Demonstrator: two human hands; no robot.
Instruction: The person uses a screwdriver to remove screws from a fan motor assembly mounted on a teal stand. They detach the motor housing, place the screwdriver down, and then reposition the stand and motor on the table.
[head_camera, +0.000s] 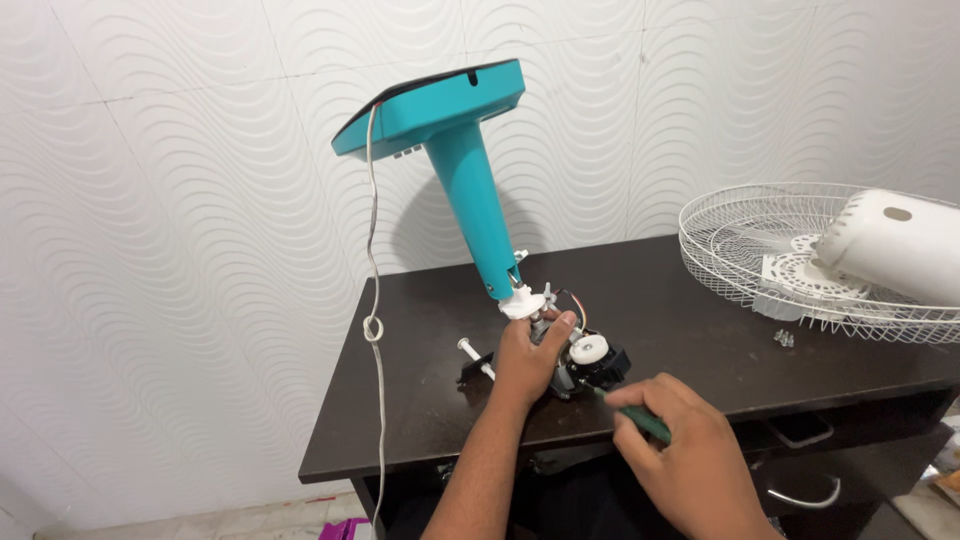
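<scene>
Left hand is clamped over the fan motor, fingers wrapped round its near side, thumb up by the neck joint. The motor lies near the middle of the dark brown bench, its white shaft poking out to the left, so the long axis runs roughly left to right along the bench. From the motor the teal fan stand rises, tilted up and to the left, its flat base high in the air against the wall. A white power cord drops from that base, knotted once, and hangs past the bench's front edge.

Right hand comes in from below, fingers closed on a green-handled screwdriver with its tip aimed up-left at the motor's black housing.

Off to the right sit a white wire fan guard and a white motor cover resting on it, with small screws just in front. The wall behind is white, with a wavy relief pattern.
</scene>
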